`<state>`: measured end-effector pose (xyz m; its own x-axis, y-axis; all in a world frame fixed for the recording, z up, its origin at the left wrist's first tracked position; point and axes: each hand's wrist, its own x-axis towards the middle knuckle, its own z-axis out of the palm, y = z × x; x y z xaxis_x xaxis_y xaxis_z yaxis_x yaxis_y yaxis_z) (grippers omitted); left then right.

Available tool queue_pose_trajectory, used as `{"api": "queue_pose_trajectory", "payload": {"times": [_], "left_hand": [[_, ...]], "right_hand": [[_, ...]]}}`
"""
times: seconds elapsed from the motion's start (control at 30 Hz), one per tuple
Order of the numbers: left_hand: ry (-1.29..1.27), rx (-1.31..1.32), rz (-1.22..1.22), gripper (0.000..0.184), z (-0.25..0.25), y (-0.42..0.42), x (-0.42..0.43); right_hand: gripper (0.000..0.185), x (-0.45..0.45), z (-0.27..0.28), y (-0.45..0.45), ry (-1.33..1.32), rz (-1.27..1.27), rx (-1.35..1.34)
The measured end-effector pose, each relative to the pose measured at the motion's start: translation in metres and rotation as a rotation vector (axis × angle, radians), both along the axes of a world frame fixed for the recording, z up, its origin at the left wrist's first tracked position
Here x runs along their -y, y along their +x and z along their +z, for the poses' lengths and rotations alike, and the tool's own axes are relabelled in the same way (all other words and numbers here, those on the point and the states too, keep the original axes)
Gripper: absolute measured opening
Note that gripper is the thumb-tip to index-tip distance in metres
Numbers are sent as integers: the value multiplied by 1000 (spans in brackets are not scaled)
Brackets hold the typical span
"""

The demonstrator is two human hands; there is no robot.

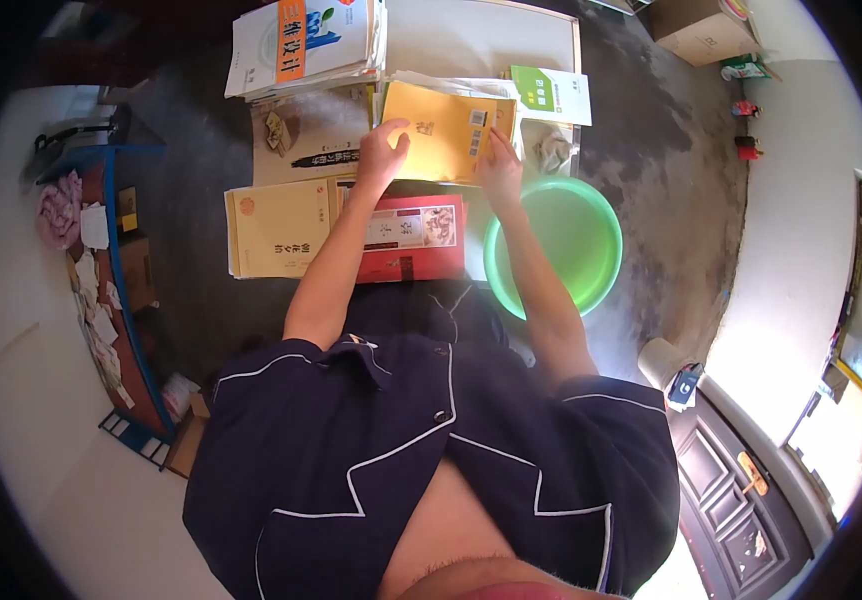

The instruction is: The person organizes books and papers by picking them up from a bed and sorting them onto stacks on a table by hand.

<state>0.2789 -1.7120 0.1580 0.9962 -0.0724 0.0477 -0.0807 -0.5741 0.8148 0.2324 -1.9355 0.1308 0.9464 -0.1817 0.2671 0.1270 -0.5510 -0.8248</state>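
Observation:
A yellow-orange book (436, 135) lies on a pile of books and papers at the middle of the table. My left hand (383, 158) grips its left edge, with the thumb on the cover. At the right edge my right hand (500, 168) holds the same book, its fingers partly hidden. Below it lies a red book (411, 262), beside a stack of tan books (276, 232). A cloth-like grey crumpled thing (553, 152) is right of my right hand.
A green basin (591, 235) stands at the table's right side, under my right forearm. A tall stack of workbooks (306, 45) is at the back left. A green and white booklet (551, 94) lies at the right edge. A cardboard box (701, 32) sits at the far right.

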Motion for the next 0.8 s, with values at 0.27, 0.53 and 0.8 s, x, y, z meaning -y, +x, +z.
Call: {"api": "queue_pose_trajectory", "payload": {"times": [0.27, 0.53, 0.8], "left_hand": [[471, -28, -369, 47, -79, -3, -19], [102, 79, -41, 36, 25, -69, -23], [120, 143, 357, 31, 83, -180, -83]], "right_hand": [[59, 17, -33, 1, -481, 53, -468], [31, -51, -1, -24, -49, 191, -114], [22, -160, 77, -50, 149, 632, -87]]}}
